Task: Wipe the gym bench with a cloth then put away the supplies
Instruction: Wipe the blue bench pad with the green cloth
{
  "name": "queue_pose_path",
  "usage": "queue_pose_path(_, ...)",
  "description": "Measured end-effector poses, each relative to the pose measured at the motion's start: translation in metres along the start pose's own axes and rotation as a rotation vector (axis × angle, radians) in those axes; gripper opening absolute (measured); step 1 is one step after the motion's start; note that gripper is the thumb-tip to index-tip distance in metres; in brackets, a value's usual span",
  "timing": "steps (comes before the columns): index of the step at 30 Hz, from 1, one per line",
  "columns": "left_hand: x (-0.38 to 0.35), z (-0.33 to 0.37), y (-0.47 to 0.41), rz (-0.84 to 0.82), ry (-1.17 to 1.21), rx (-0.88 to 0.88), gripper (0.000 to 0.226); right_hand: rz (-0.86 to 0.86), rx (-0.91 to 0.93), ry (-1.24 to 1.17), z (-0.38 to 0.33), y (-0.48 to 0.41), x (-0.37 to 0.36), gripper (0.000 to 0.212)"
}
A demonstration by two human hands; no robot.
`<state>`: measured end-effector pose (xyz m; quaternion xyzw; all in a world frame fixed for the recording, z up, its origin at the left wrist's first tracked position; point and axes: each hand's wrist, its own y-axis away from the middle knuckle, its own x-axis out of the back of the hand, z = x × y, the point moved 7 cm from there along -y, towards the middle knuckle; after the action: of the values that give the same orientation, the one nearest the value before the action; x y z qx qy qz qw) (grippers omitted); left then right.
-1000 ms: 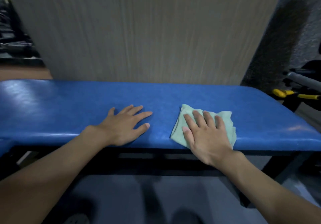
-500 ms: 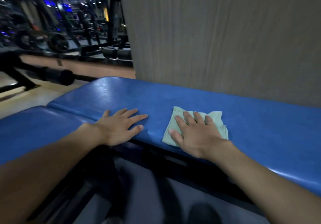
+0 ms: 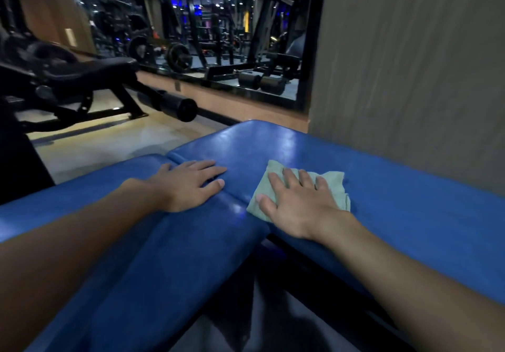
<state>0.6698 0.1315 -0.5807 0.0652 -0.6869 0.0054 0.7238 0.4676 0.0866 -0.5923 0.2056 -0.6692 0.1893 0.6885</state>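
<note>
The pale green folded cloth (image 3: 334,185) lies on the blue padded vinyl counter (image 3: 410,201), close to its near edge and just to the right of the seam where a second blue pad (image 3: 164,256) joins it. The person's right hand (image 3: 297,207) sits flat on top of the cloth, its fingers (image 3: 276,185) straight and spread, pressing down rather than gripping; the cloth's corners stick out past the fingertips and beside the wrist. The left hand (image 3: 188,185) rests palm-down on the bare blue padding at the seam, well apart from the cloth, with its fingers (image 3: 210,171) released and holding nothing. Both bare forearms reach in from the bottom of the view. A grey wood-grain wall panel (image 3: 410,65) stands right behind the counter. To the left a large wall mirror (image 3: 218,37) shows dark gym racks and ceiling lights, and a black padded workout bench (image 3: 82,70) stands on the pale glossy floor (image 3: 109,138).
</note>
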Motion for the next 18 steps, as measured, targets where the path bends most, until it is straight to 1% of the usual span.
queue_pose_path(5, 0.005, -0.04, -0.016, -0.008, 0.011, 0.017, 0.06, 0.018, 0.043, -0.022, -0.043, -0.06, 0.003, 0.072)
queue_pose_path(10, 0.008, -0.086, -0.026, -0.02, 0.035, 0.095, 0.071, 0.027, 0.102, -0.015, -0.082, -0.112, 0.006, 0.071)
queue_pose_path(14, 0.008, -0.102, -0.028, -0.028, 0.065, 0.111, 0.083, 0.053, 0.139, -0.038, -0.115, -0.15, 0.008, 0.071)
queue_pose_path(18, 0.001, -0.112, -0.031, -0.019, 0.118, 0.106, 0.095, 0.08, 0.199, -0.033, -0.146, -0.19, 0.013, 0.066)
